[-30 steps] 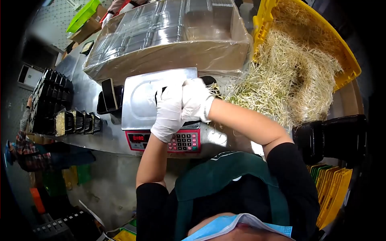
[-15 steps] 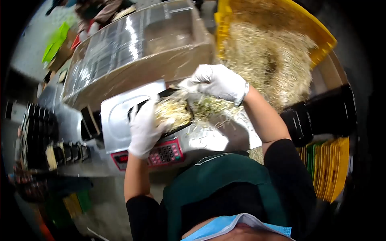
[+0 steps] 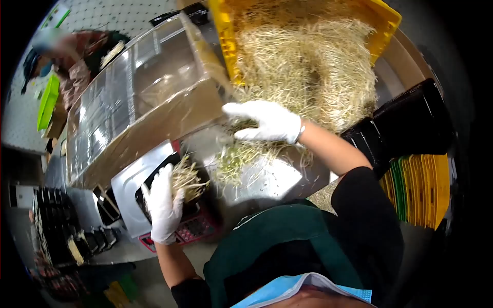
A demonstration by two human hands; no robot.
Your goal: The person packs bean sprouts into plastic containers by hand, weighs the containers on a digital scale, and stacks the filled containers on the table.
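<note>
My left hand (image 3: 165,210), in a white glove, lies over a black tray (image 3: 145,191) on the metal plate of a scale (image 3: 124,179). Its fingers are stretched and spread beside a clump of sprouts (image 3: 188,178) in the tray. My right hand (image 3: 268,121), also gloved, hovers over loose sprouts (image 3: 233,161) on the metal table (image 3: 272,179). Its thumb stands apart from its straight fingers, with nothing visibly gripped. The scale's red keypad (image 3: 192,229) shows below the tray, partly covered by the left hand and wrist.
A yellow crate (image 3: 384,23) heaped with sprouts (image 3: 313,66) lies ahead. Left of it stands a plastic-covered cardboard box (image 3: 149,136). Black trays (image 3: 405,128) and yellow crates (image 3: 418,190) are stacked right, more black trays (image 3: 51,215) left. Another person (image 3: 77,61) is at far left.
My right hand has let go of the strands it pinched above the tray; its fingers are now straight. My view has turned, so the scale and tray appear lower left. My left hand stays at the tray.
</note>
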